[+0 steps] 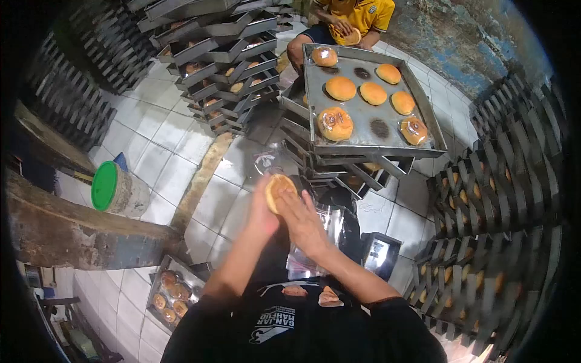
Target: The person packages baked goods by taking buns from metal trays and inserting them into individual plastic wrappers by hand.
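A round, golden bun is held in mid-air in front of a black shirt, sandwiched between two bare hands. Its left side is cupped by the left hand; its face is partly covered by the right hand, whose fingers are laid nearly flat across it. Whether the bun is wrapped cannot be told. Clear plastic bags are seen just beside the right hand. Ahead, a metal tray bears seven loose buns, some in printed plastic, some apparently bare. Beyond it, another bun is held by a person in a yellow shirt.

For good handling, the bun should probably be steadied by the left palm, with only light, even pressure given by the right fingers, since a soft bun is likely to be dented by squeezing.
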The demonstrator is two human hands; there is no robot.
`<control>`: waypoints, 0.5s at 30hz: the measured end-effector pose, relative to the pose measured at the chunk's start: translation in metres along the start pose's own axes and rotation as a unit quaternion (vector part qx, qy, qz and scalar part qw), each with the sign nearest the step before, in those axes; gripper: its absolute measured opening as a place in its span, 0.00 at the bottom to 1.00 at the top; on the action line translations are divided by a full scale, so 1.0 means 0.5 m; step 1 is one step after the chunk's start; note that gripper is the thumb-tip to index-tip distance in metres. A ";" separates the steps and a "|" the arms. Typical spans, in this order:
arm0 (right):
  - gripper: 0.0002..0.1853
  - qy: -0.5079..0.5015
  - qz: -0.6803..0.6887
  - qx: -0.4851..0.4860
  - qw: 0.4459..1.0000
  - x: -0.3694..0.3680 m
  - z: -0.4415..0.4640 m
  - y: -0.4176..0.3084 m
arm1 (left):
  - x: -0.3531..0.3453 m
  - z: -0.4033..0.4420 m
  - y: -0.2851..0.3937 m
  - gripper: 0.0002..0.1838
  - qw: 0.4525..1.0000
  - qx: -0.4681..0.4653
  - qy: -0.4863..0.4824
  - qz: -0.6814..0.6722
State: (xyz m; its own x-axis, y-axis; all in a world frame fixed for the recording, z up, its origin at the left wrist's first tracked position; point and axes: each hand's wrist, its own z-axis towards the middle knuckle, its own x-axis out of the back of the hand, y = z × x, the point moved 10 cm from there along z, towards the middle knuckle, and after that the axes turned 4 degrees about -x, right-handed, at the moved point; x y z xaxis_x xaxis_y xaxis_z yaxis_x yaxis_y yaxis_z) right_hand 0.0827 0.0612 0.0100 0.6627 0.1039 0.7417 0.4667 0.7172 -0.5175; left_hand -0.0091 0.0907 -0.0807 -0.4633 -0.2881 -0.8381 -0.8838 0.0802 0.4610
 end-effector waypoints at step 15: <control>0.09 -0.067 0.105 0.019 0.992 0.087 0.073 0.001 | -0.025 0.060 -0.009 0.33 0.987 -0.022 0.049 -0.154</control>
State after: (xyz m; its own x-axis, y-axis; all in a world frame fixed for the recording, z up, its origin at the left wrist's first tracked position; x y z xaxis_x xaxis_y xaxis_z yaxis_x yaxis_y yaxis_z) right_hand 0.0903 0.0913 0.0574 0.6583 0.3428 0.6701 0.3018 0.6954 -0.6522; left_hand -0.0014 0.1227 -0.0809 -0.1633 -0.3834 -0.9091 -0.9769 -0.0661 0.2033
